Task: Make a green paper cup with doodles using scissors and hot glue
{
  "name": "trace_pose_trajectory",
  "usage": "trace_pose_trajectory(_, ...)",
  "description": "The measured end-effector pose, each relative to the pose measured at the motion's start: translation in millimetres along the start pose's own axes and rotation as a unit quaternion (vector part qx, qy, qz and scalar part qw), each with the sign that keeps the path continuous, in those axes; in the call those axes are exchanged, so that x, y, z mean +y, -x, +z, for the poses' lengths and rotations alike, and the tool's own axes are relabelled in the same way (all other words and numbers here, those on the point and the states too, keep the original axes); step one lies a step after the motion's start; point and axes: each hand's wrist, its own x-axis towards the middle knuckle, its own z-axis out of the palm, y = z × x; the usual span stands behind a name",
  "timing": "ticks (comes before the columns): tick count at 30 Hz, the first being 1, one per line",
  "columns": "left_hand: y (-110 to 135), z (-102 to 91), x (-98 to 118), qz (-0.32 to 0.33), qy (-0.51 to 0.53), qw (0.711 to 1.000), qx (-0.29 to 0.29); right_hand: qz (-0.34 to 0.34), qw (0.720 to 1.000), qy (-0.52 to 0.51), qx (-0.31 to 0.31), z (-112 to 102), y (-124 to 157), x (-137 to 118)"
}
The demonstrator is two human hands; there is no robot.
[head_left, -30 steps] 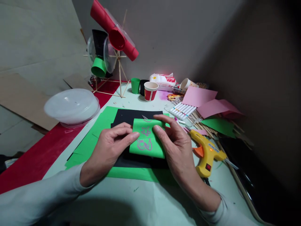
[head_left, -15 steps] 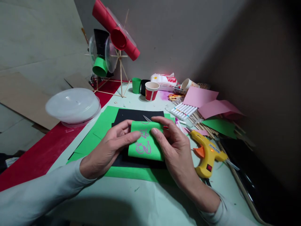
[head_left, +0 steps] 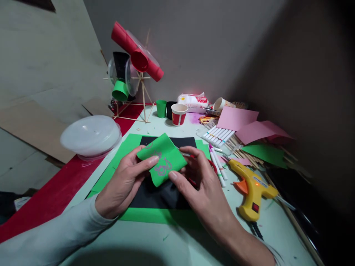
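Left hand point(head_left: 126, 181) pinching, right hand point(head_left: 209, 190) grasping scissors point(head_left: 213, 167), we held drawn-on, seemingly uncut green paper point(head_left: 169, 159) between the side edges of the black sheet point(head_left: 163, 198).

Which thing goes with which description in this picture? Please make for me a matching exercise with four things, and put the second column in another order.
Things:
1. glue gun
2. plastic bowls
3. small green paper with a drawing
4. red and white cup

Descriptions:
A. held in the left hand
B. standing upright, in front of the black cup
C. yellow, at the right
D. whitish, at the left

Right pairs: 1-C, 2-D, 3-A, 4-B
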Motion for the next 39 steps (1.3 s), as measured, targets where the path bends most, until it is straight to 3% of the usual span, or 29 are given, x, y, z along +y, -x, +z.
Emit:
trace_pose_trajectory(5,-0.5,1.4,2.8,-0.033,0.008,0.999,0.026,-0.040,0.998,0.021,0.042,-0.7,-1.2,8.5)
trace_pose_trajectory(11,-1.5,-1.6,3.0,-0.042,-0.010,0.999,-0.002,-0.011,1.000,0.000,0.018,-4.3,-5.6,6.5)
trace_pose_trajectory(23,0.9,-3.9,9.0,0.016,-0.052,0.996,-0.074,0.005,0.999,0.023,-0.040,-12.6,-6.4,-2.9)
trace_pose_trajectory(30,-0.4,-10.5,11.8,0.059,-0.156,0.982,-0.089,-0.012,0.998,0.022,-0.051,-13.8,-6.1,-3.0)
trace_pose_trajectory(34,-1.3,-11.7,10.6,0.063,-0.188,0.977,-0.083,-0.030,0.998,0.035,-0.047,-11.9,-5.1,-2.7)
trace_pose_trajectory(39,-4.5,-13.1,5.9,0.058,-0.227,0.972,-0.033,-0.078,0.996,0.040,-0.036,-9.2,-4.3,-2.6)
